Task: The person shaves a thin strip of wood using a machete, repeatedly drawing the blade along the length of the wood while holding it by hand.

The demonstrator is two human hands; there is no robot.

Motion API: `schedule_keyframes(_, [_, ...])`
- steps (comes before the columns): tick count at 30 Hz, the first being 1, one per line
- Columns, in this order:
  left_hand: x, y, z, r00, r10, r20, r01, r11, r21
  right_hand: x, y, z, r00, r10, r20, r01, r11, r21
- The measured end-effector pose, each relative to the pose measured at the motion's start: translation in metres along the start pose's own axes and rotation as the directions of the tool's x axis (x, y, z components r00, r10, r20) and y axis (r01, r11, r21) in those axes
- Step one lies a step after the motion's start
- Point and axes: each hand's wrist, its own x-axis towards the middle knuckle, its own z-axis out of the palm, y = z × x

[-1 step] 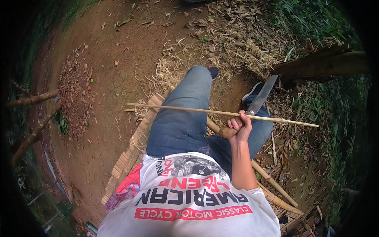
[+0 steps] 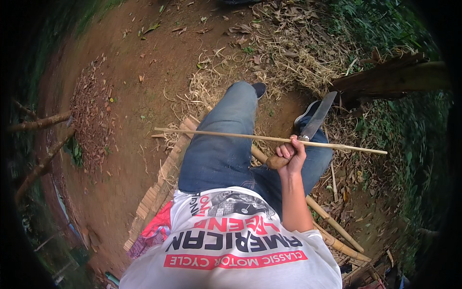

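Observation:
My right hand point(image 2: 292, 156) is closed around the wooden handle of a machete point(image 2: 320, 117), whose blade points away and to the right, over my right lower leg. The handle's rounded end point(image 2: 275, 162) sticks out at the left of my fist. A long, thin bamboo strip point(image 2: 216, 133) lies crosswise at the same hand, held at the finger and thumb and crossing the machete near the base of its blade. It reaches left over my jeans point(image 2: 216, 154) and right past my knee. My left hand is out of view.
Under me is a slatted bamboo seat point(image 2: 159, 185), with a red cloth point(image 2: 159, 223) on it. Bamboo poles point(image 2: 334, 226) lie at the right. Curly shavings point(image 2: 207, 86) and dry leaves cover the ground ahead. A log point(image 2: 390, 79) stands far right, branches point(image 2: 43, 120) far left.

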Motion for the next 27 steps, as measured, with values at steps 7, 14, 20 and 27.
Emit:
schedule_keyframes(7, [-0.005, 0.004, -0.014, 0.997, -0.070, 0.025, 0.072, 0.994, -0.082, 0.009, 0.001, -0.002, 1.000, 0.017, -0.005, -0.017, 1.000, 0.010])
schedule_keyframes(14, [-0.009, 0.004, -0.024, 0.990, -0.134, 0.047, 0.140, 0.970, -0.198, 0.010, 0.002, -0.004, 1.000, 0.024, -0.002, -0.023, 1.000, 0.017])
schedule_keyframes(20, [-0.014, 0.006, -0.032, 0.971, -0.220, 0.093, 0.239, 0.890, -0.388, 0.011, 0.003, -0.006, 0.999, 0.037, 0.008, -0.037, 0.999, 0.036])
schedule_keyframes(27, [-0.019, 0.013, -0.042, 0.928, -0.318, 0.192, 0.361, 0.646, -0.673, 0.008, 0.000, -0.004, 0.998, 0.049, 0.039, -0.049, 0.999, 0.010])
